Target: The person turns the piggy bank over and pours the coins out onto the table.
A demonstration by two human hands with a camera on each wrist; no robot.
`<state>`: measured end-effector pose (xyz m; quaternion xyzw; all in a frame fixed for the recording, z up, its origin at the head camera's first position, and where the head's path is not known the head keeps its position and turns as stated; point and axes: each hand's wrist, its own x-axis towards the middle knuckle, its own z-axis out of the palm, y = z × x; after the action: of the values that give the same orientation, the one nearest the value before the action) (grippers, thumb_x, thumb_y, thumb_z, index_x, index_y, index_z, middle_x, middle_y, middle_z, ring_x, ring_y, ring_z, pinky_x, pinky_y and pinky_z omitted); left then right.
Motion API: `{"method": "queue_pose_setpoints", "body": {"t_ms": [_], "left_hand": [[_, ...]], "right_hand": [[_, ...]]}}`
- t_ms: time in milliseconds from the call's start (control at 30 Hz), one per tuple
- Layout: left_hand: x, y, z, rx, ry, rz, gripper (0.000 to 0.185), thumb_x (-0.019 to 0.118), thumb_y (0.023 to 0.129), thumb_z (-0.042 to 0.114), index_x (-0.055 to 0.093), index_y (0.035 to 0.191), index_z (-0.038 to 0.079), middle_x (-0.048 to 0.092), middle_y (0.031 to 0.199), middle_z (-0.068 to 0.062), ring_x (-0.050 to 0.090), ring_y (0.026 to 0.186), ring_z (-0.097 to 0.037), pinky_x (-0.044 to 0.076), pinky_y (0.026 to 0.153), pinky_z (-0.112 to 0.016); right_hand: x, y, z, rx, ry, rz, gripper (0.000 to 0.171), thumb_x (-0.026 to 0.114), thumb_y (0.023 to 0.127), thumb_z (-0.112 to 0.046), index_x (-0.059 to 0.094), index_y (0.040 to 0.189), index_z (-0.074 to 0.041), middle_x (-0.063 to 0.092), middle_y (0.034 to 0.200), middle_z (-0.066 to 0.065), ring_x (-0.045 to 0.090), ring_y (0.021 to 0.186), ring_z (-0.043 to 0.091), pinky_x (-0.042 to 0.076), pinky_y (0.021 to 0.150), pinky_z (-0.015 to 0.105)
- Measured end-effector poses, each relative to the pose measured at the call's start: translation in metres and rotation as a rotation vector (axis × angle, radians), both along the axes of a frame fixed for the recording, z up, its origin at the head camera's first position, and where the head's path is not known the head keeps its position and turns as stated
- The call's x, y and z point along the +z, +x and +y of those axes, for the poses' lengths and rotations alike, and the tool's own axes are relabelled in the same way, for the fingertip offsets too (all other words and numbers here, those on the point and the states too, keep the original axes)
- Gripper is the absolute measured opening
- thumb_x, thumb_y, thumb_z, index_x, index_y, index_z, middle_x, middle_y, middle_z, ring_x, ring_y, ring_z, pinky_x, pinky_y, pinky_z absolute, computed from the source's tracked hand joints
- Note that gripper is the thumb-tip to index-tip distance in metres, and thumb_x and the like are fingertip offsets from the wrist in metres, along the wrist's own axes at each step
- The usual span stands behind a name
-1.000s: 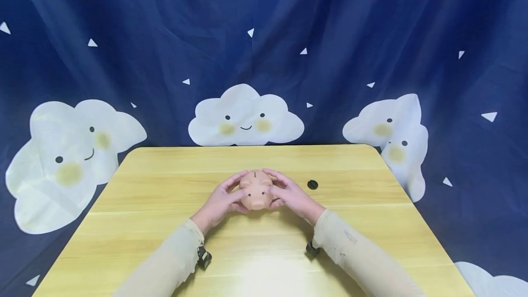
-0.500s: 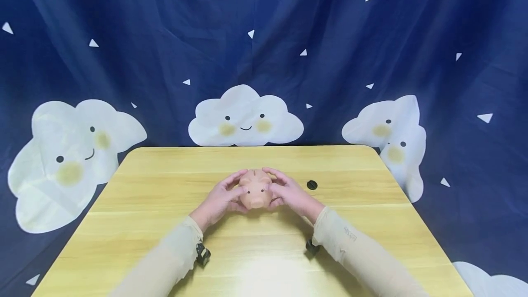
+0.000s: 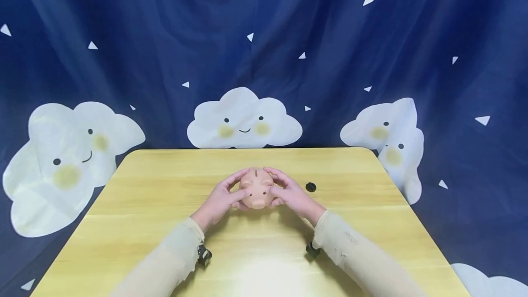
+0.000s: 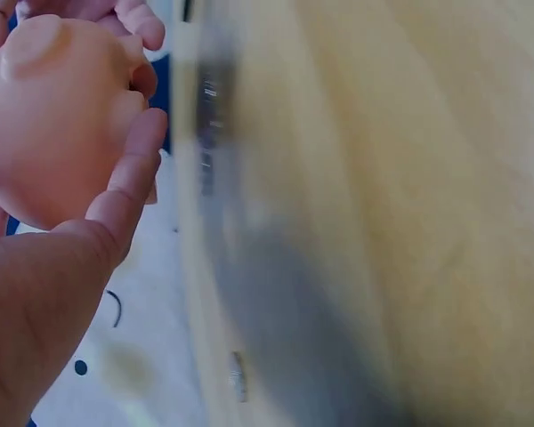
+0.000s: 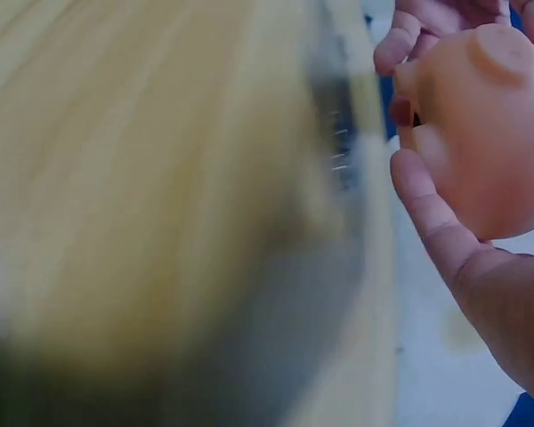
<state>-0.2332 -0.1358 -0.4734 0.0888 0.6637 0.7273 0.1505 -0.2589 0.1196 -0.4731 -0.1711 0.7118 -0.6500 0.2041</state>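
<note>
A pink piggy bank [image 3: 257, 186] is held between both hands over the middle of the table, its snout toward me and its coin slot on top. My left hand [image 3: 220, 197] grips its left side, thumb beside the eye. The right hand [image 3: 295, 199] grips the opposite side in the same way. In the left wrist view, the piggy bank [image 4: 62, 124] shows its rounded side, with the fingers of both hands around it. A small round black cap [image 3: 311, 187] lies on the table to the right of the right hand.
The wooden table [image 3: 156, 196] has a far edge against a dark blue curtain [image 3: 264, 26] with smiling clouds. In the left wrist view, a blurred dark shiny thing [image 4: 208, 116] and a small silvery thing [image 4: 238, 375] are on the table; their kind cannot be told.
Both hands keep their grip on the piggy bank, which has hardly moved. The whole head view has shifted slightly downward.
</note>
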Motion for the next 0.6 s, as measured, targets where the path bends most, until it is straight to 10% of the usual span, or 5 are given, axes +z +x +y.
{"method": "queue_pose_setpoints", "body": {"t_ms": [100, 600], "left_hand": [[-0.017, -0.004, -0.001, 0.009, 0.023, 0.012, 0.072, 0.071, 0.099, 0.005, 0.043, 0.164, 0.017, 0.032, 0.173, -0.016, 0.074, 0.106, -0.029, 0.066, 0.089, -0.06], [-0.022, -0.001, -0.011, -0.007, -0.001, -0.006, 0.071, 0.071, 0.101, 0.01, 0.042, 0.165, 0.021, 0.033, 0.173, -0.014, 0.072, 0.11, -0.026, 0.069, 0.083, -0.046]], "right_hand": [[-0.014, -0.003, -0.001, -0.01, -0.019, -0.01, 0.067, 0.061, 0.104, -0.018, 0.038, 0.166, -0.023, 0.044, 0.165, 0.023, 0.071, 0.113, 0.029, 0.067, 0.09, 0.053], [-0.019, -0.002, -0.011, 0.006, -0.037, -0.042, 0.069, 0.061, 0.102, -0.014, 0.038, 0.166, -0.025, 0.045, 0.164, 0.022, 0.071, 0.115, 0.029, 0.067, 0.091, 0.054]]}}
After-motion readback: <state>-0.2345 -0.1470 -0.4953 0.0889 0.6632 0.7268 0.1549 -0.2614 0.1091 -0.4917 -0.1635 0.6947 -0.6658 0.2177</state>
